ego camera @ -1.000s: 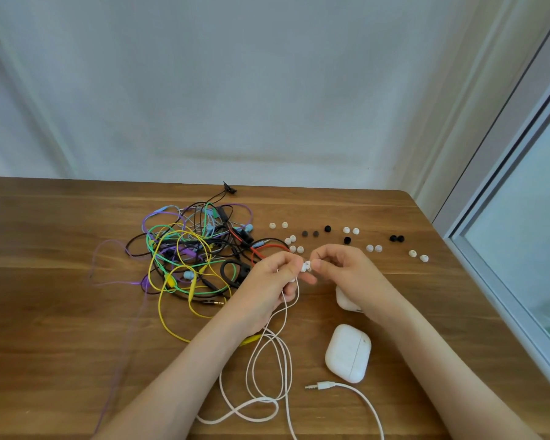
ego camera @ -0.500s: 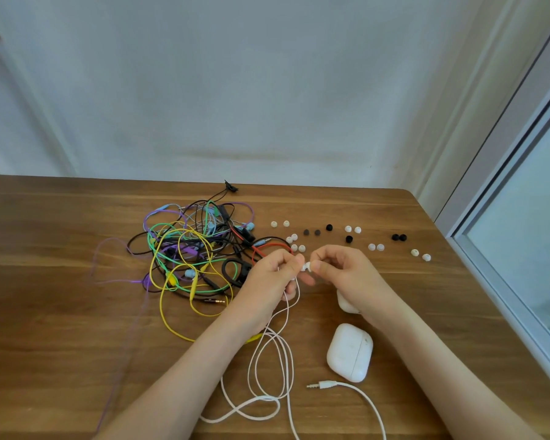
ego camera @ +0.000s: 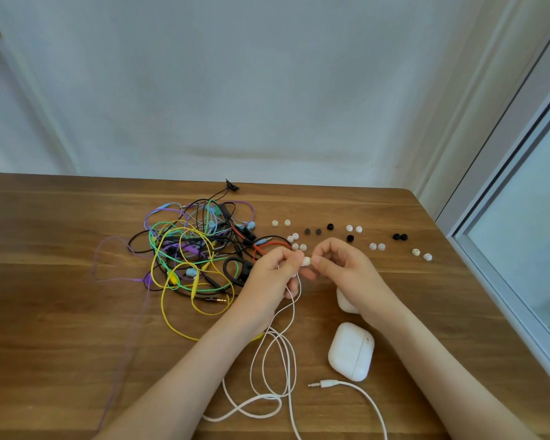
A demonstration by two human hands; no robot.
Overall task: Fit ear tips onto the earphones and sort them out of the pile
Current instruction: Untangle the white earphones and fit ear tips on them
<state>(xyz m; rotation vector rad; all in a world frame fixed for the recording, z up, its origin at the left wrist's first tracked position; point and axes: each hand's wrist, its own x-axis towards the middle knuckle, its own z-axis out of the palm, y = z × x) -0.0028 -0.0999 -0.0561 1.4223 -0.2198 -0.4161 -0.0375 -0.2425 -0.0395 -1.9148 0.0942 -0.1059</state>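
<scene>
Left hand (ego camera: pixel 272 276) and right hand (ego camera: pixel 345 269) pinch the white earphone (ego camera: pixel 306 261) together.

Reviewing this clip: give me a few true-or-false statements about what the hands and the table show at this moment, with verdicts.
1. The left hand and the right hand meet at a white ear tip. True.
2. A white earphone cable trails from the left hand down to the table. True.
3. The white charging case near the right forearm lies open. False: its lid is shut.
4. Every loose ear tip on the table is white. False: several black ear tips lie among the white ones.
5. The tangled pile of earphones lies to the right of the hands. False: it lies to their left.
</scene>
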